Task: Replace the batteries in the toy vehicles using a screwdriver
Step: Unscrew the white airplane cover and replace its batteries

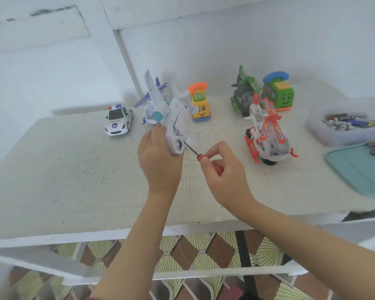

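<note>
While the left hand (160,161) grips the toy plane (175,111) and the right hand (225,176) pinches the screwdriver (200,157), its slanted tip could slip off the unsupported toy

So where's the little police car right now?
In the head view the police car stands on the table, far left, just left of the white toy plane held in the left hand.

White toy plane (171,111) upturned; screwdriver (195,151) touching underside
</note>
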The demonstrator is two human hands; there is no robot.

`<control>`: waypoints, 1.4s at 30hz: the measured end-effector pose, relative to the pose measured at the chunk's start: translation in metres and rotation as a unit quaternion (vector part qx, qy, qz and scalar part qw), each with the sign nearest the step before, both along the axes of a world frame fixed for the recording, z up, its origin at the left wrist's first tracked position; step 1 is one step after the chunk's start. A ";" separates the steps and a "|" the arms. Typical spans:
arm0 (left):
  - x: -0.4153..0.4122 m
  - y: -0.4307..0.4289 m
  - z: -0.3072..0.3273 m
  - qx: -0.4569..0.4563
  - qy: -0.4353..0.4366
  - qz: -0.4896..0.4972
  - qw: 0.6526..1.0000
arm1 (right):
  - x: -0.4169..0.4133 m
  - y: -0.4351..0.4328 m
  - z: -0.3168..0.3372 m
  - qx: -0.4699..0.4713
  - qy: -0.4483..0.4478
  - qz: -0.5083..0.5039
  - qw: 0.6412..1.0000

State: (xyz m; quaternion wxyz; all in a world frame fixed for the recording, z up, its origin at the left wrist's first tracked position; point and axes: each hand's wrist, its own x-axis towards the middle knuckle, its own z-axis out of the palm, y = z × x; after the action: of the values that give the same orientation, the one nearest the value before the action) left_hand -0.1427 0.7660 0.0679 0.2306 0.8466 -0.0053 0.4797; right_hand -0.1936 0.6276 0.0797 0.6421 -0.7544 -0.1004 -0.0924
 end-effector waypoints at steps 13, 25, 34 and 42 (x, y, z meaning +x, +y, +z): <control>0.005 -0.015 -0.017 -0.038 0.023 0.028 0.999 | -0.021 0.033 -0.021 0.147 0.119 -0.074 0.979; -0.003 -0.006 -0.026 -0.044 0.022 -0.002 0.999 | -0.013 0.016 -0.014 0.145 0.155 -0.034 0.977; 0.001 0.012 -0.028 0.038 -0.017 -0.019 0.999 | -0.011 0.003 -0.025 0.176 0.238 -0.063 0.953; -0.005 0.021 -0.028 -0.003 -0.005 -0.019 1.000 | -0.004 -0.020 -0.032 0.207 0.284 -0.115 0.929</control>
State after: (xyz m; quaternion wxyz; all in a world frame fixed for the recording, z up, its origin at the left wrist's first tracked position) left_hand -0.1474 0.7874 0.0402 0.2418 0.8435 -0.0210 0.4791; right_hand -0.1980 0.6074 0.0478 0.7705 -0.6057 0.1957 0.0339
